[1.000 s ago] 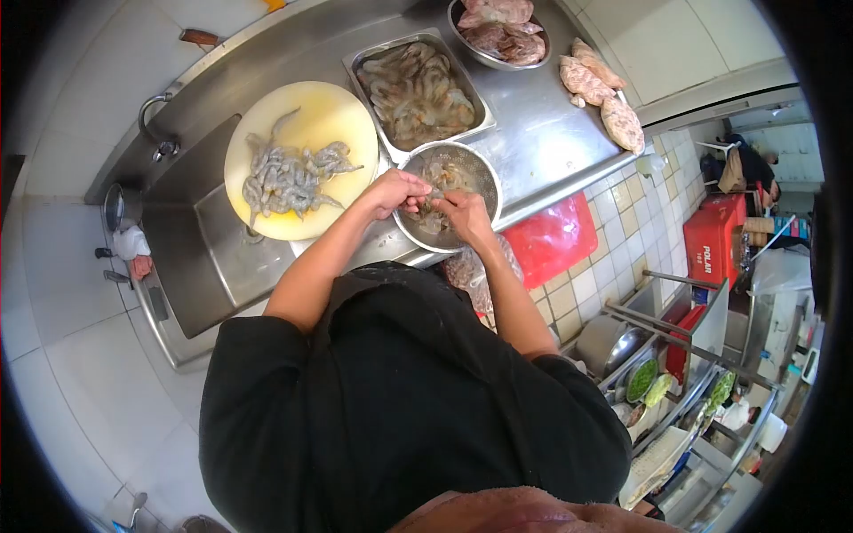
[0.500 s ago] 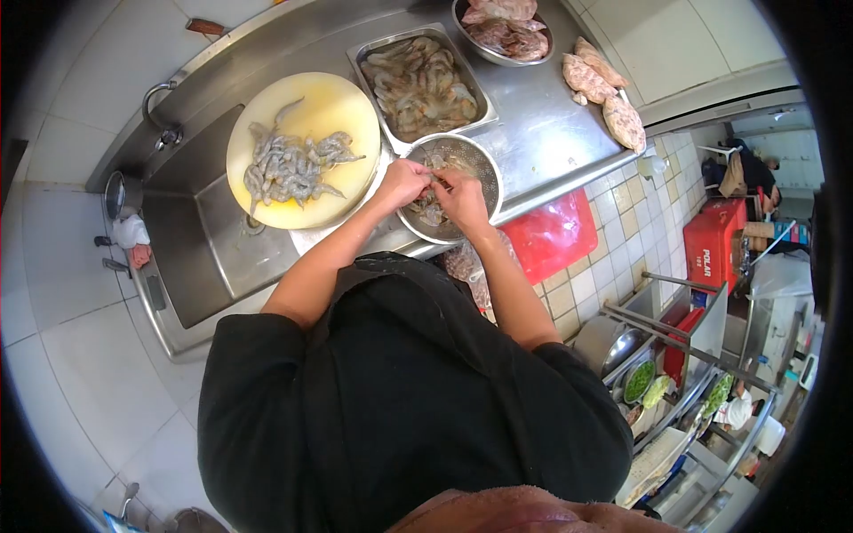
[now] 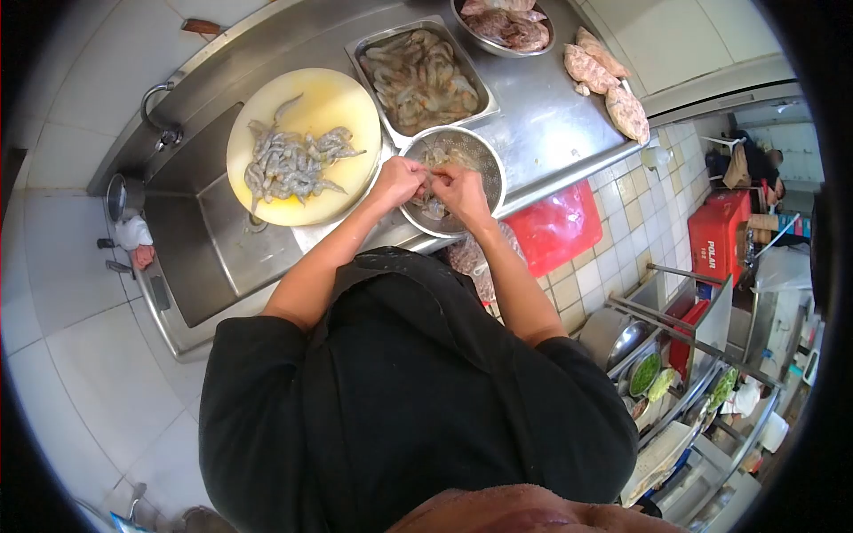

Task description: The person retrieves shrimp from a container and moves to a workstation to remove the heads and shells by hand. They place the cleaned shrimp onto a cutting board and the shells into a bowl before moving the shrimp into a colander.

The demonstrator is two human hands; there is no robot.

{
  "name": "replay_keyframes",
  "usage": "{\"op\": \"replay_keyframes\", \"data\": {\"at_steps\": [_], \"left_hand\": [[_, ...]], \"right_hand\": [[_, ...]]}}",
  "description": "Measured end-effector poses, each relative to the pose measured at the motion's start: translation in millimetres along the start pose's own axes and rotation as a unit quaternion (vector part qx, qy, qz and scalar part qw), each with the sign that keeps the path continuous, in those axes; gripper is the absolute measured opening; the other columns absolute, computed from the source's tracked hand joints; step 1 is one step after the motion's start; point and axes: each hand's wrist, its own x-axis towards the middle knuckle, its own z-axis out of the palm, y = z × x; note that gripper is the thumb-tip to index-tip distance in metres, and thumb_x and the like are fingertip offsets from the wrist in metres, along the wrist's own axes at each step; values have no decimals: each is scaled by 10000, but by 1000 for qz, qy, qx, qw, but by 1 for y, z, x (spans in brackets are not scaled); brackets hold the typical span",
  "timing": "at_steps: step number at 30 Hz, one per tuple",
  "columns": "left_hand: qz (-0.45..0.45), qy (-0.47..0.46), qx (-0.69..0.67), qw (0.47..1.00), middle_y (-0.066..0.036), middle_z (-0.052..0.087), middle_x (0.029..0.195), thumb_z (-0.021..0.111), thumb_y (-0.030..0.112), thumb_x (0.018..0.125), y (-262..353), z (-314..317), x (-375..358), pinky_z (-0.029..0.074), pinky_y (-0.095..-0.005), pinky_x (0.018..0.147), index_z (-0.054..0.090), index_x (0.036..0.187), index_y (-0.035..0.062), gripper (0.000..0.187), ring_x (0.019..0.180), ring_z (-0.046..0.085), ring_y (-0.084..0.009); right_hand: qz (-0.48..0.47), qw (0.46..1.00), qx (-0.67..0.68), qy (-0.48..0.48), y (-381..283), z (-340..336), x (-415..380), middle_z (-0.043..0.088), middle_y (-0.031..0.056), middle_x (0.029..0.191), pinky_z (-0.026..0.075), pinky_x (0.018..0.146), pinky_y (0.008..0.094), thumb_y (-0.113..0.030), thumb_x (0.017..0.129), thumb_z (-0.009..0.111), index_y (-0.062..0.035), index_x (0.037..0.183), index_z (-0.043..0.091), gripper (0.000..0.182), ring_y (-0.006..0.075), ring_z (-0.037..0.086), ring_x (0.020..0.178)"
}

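Note:
My left hand and my right hand meet over a perforated metal colander, fingertips pinched together. Between them is a shrimp, mostly hidden by the fingers. Shrimp shells lie in the colander below. Left of it, a pile of grey peeled shrimp rests on a round yellowish cutting board. Behind the colander, a rectangular steel pan holds unpeeled shrimp.
A sink basin with a faucet lies to the left. At the back stand a metal bowl of meat and several packed meat pieces. A red tray sits below the counter edge. Shelving and a person are at right.
Both hands stay together over the colander, with small shifts of the fingers. The view has moved slightly; the shrimp pile looks the same.

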Motion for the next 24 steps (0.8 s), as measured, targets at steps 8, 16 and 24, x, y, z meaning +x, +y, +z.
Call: {"op": "replay_keyframes", "data": {"at_steps": [8, 16, 24], "left_hand": [[-24, -7, 34, 999, -60, 681, 672, 581, 96, 871, 23, -1, -12, 533, -281, 592, 736, 1022, -24, 248, 586, 637, -118], [13, -1, -14, 1000, -54, 691, 754, 574, 51, 917, 2, 4, -1, 536, -275, 624, 704, 1123, -22, 254, 644, 627, -107], [17, 30, -71, 997, -55, 687, 778, 585, 49, 923, -2, 8, 2, 541, -273, 626, 678, 1146, -43, 259, 670, 637, -111]], "right_hand": [[3, 1000, -4, 14, 8, 8, 2, 690, 210, 729, 538, 625, 361, -128, 815, 648, 33, 939, 724, 217, 272, 700, 651], [102, 990, 76, 53, 4, 10, 4, 699, 172, 695, 536, 585, 330, -117, 830, 627, 77, 923, 726, 237, 173, 684, 605], [123, 986, 107, 43, 20, 15, 7, 716, 139, 764, 535, 600, 280, -126, 855, 631, 101, 1035, 701, 299, 137, 685, 666]]}}
